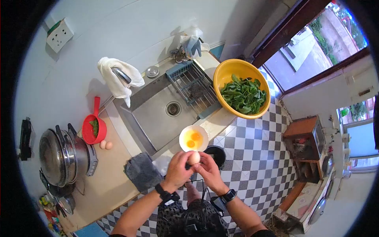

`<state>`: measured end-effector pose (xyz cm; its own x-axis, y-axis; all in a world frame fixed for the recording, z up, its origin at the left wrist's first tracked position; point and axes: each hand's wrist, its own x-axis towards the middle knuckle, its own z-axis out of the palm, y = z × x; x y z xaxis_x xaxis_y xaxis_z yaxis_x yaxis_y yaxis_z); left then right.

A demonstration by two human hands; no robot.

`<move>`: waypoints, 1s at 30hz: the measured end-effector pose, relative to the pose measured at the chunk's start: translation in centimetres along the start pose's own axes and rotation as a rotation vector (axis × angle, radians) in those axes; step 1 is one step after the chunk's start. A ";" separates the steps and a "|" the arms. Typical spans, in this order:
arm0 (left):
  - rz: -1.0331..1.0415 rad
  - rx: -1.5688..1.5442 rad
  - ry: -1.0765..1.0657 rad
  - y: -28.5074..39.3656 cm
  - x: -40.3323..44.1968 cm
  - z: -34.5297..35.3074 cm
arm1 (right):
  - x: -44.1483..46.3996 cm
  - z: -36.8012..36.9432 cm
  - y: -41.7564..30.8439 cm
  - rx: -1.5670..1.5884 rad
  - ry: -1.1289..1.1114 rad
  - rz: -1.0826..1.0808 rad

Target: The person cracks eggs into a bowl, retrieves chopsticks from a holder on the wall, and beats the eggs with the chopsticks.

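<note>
Both my left hand [179, 170] and my right hand [208, 170] are closed around one brown egg [194, 158], fingers and thumbs meeting on its shell. Just beyond my fingertips, a white bowl [183, 140] sits on the counter's front edge by the sink, with raw yolks and egg white in it. Whether the shell in my hands is cracked I cannot make out. Two more brown eggs [106, 145] lie on the counter to the left, beside a red ladle-like scoop [89, 130] holding some greens.
A steel sink [152, 116] with a grey drying rack [193, 89] lies ahead. The yellow basin [221, 98] of leafy greens stands at its right. Left are a dark grey cloth [144, 172] and stacked pots [59, 156]. A black bin [217, 154] stands below the counter.
</note>
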<state>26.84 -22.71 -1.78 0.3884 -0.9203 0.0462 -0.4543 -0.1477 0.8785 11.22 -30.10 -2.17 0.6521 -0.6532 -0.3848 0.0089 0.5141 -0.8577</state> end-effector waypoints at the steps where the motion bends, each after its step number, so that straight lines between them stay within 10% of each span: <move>1: -0.014 -0.024 0.001 0.8 0.4 1.3 | 0.2 -0.3 0.4 0.027 0.070 -0.026; 7: 0.049 0.280 -0.298 0.7 3.7 2.4 | 1.2 -5.0 -0.1 0.155 0.312 0.033; 23: 0.132 0.549 -0.418 -5.9 9.4 1.6 | 6.3 -8.5 1.5 -1.208 0.038 -0.680; 30: 0.175 0.521 -0.420 -5.9 9.9 0.4 | 7.2 -7.4 0.5 -0.404 0.078 -0.175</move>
<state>33.06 -31.09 -6.66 -0.0215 -0.9933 -0.1135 -0.8487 -0.0419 0.5273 10.32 -38.64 -7.85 0.6078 -0.7592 -0.2329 -0.1929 0.1434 -0.9707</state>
